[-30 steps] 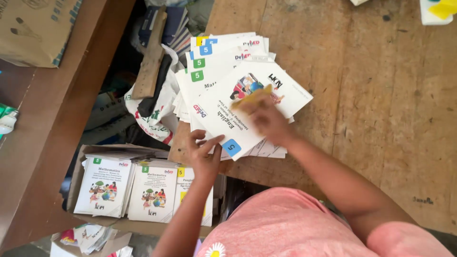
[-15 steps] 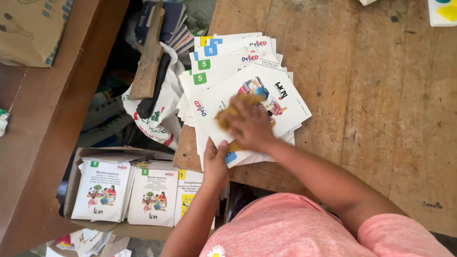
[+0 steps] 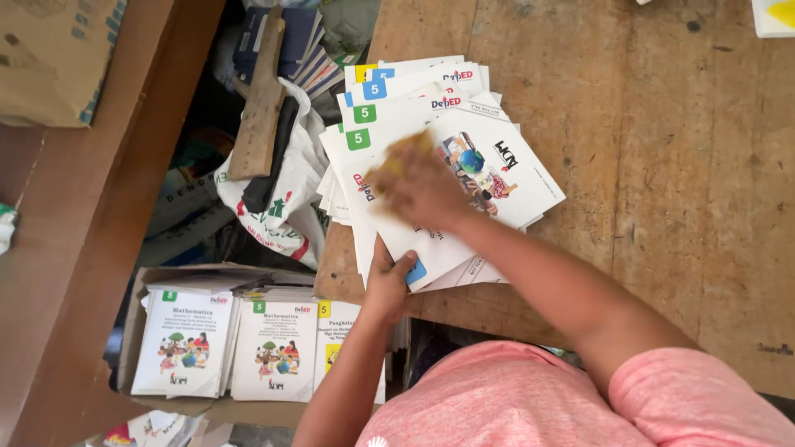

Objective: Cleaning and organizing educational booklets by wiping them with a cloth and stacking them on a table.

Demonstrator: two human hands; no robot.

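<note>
Wooden counter, worn and scratched. Below its left edge, an open cardboard box holds three stacks of white booklets side by side. Above the box lie a wooden plank, a printed white plastic bag and stacked dark books. A second cardboard box sits at upper left.

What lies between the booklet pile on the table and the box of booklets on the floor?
In the head view, the left hand at the table edge lies between the pile and the box.

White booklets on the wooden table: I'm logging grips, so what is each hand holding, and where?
Left hand pinches the top white paper booklet at its near corner. Right hand presses a yellow cloth flat on its cover.
</note>
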